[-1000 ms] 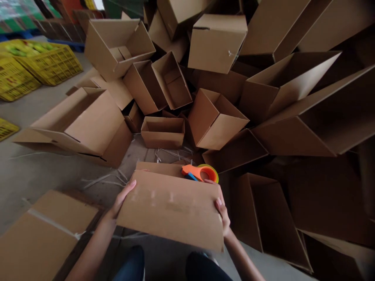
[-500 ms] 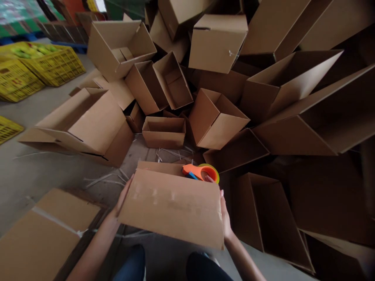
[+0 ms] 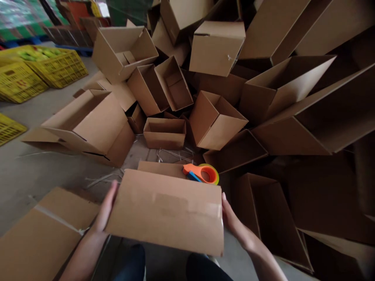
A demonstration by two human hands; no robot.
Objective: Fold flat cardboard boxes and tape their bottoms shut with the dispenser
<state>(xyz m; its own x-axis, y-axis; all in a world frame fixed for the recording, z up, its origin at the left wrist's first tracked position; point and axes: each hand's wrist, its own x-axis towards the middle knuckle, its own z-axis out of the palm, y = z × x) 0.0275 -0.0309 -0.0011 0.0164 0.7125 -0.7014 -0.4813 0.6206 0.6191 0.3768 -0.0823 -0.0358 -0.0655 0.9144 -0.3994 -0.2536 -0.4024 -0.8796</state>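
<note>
While the left hand and right hand clamp a cardboard box, a tape dispenser sits past its far edge.

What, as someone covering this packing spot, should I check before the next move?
Left hand on the cardboard box: ok, holding its left edge.
Right hand on the box: ok, fingers at its right edge.
Orange tape dispenser within reach: ok, lying just beyond the box.
Tape on the dispenser: ok, a yellow-green roll shows.
Hidden side of the box sealed: cannot tell, it faces away from view.
Loose plastic strapping on the floor: not ok, strands lie beside the box.
</note>
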